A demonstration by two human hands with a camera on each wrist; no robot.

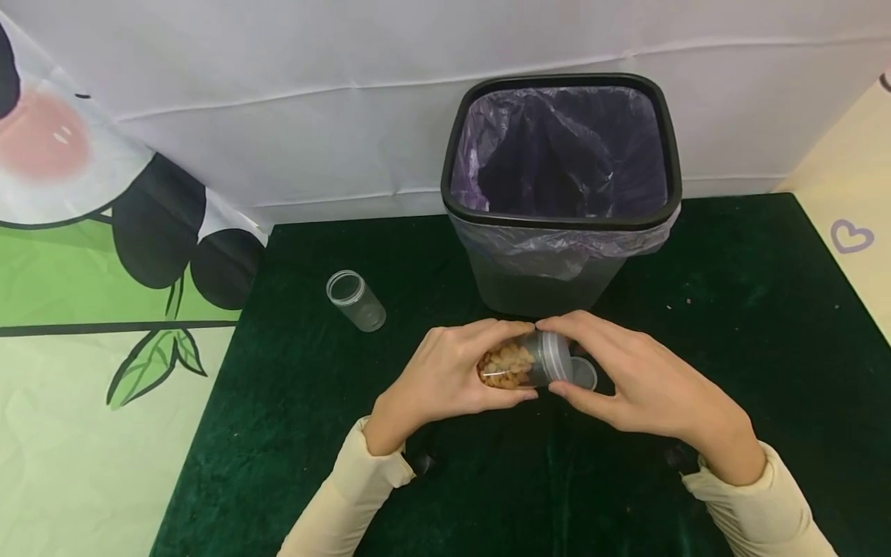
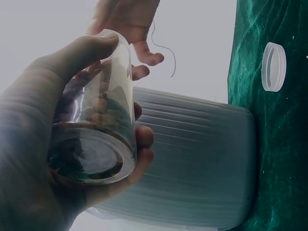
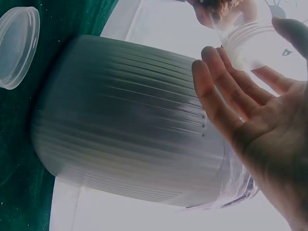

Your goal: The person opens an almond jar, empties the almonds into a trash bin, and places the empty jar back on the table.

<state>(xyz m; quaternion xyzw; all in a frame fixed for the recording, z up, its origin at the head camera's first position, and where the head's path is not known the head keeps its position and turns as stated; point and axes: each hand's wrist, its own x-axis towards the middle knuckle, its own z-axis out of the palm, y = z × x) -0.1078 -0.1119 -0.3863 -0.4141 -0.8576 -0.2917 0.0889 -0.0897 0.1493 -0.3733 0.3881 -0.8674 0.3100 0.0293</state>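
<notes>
My left hand (image 1: pixel 445 367) grips a clear plastic jar (image 1: pixel 534 373), tipped on its side over the cloth. Small golden-brown pieces (image 1: pixel 506 365) fill its base end, partly hidden by the fingers. At the other end, my right hand (image 1: pixel 647 379) holds the translucent lid (image 1: pixel 554 356) between thumb and fingertips. In the left wrist view the jar's round base (image 2: pixel 91 156) faces the camera, with the thumb along its side. A second lid (image 1: pixel 583 374) lies on the cloth just beyond the jar's lidded end, partly covered by my right hand.
A trash bin (image 1: pixel 550 286) with a black rim and purple liner stands just behind my hands. Left of it, an uncapped clear jar (image 1: pixel 357 302) is on the dark green cloth (image 1: pixel 278 433). A white sheet (image 1: pixel 348 139) hangs behind.
</notes>
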